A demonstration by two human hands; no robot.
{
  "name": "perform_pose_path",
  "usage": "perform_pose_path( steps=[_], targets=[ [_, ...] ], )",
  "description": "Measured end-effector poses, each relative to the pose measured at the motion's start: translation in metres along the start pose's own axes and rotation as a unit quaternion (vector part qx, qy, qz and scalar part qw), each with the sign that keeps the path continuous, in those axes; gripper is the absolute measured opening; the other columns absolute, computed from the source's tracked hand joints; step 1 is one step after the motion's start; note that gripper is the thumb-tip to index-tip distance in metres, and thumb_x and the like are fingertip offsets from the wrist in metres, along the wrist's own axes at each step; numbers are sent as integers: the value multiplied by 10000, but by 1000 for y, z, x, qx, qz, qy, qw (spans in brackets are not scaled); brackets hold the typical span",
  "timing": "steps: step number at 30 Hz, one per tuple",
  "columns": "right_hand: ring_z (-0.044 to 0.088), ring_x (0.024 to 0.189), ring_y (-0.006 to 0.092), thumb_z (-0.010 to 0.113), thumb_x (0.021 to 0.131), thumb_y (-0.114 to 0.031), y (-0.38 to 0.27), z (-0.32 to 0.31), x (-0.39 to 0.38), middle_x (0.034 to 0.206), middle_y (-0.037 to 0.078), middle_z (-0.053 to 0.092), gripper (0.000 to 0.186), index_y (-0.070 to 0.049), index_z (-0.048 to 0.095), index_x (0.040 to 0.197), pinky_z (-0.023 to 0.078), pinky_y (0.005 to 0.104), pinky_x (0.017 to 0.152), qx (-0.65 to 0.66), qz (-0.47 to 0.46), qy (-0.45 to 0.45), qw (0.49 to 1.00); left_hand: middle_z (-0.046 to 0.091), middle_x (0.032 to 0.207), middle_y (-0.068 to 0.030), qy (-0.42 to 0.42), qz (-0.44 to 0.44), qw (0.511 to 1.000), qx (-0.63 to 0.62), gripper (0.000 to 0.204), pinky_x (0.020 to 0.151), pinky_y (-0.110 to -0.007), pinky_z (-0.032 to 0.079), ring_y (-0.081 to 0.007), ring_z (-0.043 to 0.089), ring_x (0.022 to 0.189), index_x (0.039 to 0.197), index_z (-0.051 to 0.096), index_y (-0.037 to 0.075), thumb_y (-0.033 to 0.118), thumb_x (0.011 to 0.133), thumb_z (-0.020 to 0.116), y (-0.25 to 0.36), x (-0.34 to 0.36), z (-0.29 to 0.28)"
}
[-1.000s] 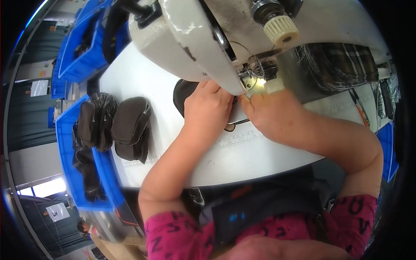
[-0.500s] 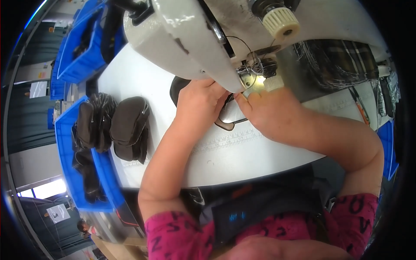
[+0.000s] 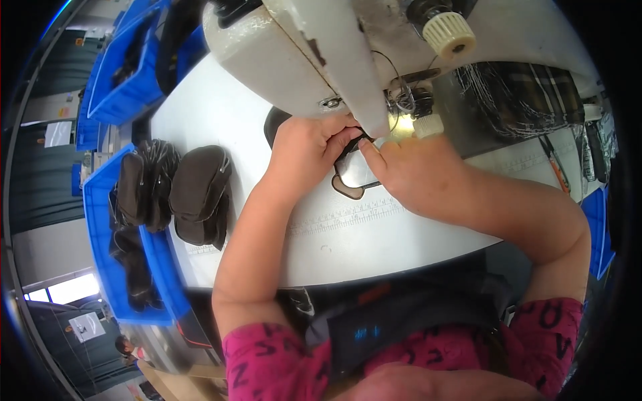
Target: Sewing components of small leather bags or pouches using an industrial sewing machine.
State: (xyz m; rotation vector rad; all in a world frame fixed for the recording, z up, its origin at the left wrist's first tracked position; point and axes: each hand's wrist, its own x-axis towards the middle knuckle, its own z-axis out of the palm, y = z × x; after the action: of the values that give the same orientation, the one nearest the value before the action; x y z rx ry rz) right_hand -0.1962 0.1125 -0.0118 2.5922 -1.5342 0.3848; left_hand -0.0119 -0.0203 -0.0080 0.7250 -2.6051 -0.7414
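My left hand (image 3: 304, 152) pinches a dark fabric piece (image 3: 274, 125) beside the needle area of a white sewing machine (image 3: 314, 53). Thumb and forefinger close on the edge of this cloth, and much of it lies hidden under the hand. A beige, dark-rimmed tab (image 3: 349, 189) of it sticks out toward me between both hands. My right hand (image 3: 421, 172) grips the same edge with thumb and curled fingers, close to the left fingertips. The machine's lower end hides the needle, and a small lamp lights the spot behind it.
Dark sewn pouches (image 3: 199, 190) are stacked on the white table (image 3: 334, 257) at left, beside a blue bin (image 3: 100, 247) with more pouches. Dark fabric pieces with loose threads (image 3: 521, 97) lie at the right, near orange-handled snips (image 3: 556, 167). Ruler markings run along the table.
The view has shifted slightly, so the machine head appears farther right. My left thumb now shows, pinching the cloth edge, and more of the beige tab is visible.
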Motion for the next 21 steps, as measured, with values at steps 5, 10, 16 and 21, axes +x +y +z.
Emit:
perform_pose_path(
  steps=[5, 10, 16, 21],
  targets=[
    [669, 592, 200, 647, 821, -100, -1, 2, 3, 693, 50, 663, 380, 85, 689, 1150, 494, 356, 515, -4, -5, 21, 1000, 752, 885, -109, -3, -10, 1000, -19, 163, 695, -335, 549, -247, 693, 756, 1087, 788, 73, 85, 929, 746, 3, 2, -2],
    [674, 593, 220, 655, 799, -98, 1, 4, 1, 684, 50, 654, 175, 6, 638, 939, 496, 362, 515, 29, -5, 19, 999, 753, 876, -98, 49, 43, 995, 76, 144, 676, -346, 542, -268, 699, 740, 1024, 792, 85, 107, 881, 781, 15, 1, 5],
    [679, 607, 221, 654, 798, -103, 0, 1, 0, 682, 47, 652, 186, 5, 640, 949, 503, 368, 529, 12, 8, 4, 1000, 750, 868, -90, 55, 23, 996, 60, 136, 668, -368, 540, -281, 697, 748, 1001, 792, 92, 121, 868, 790, 15, -1, 6],
    [693, 638, 218, 649, 817, -100, 1, 1, -1, 715, 50, 668, 316, 39, 669, 1100, 512, 365, 539, 0, 12, -15, 1000, 742, 844, -97, 78, 35, 993, 82, 131, 659, -372, 536, -290, 698, 741, 1003, 798, 93, 126, 878, 780, 14, 0, 8]
  ],
)
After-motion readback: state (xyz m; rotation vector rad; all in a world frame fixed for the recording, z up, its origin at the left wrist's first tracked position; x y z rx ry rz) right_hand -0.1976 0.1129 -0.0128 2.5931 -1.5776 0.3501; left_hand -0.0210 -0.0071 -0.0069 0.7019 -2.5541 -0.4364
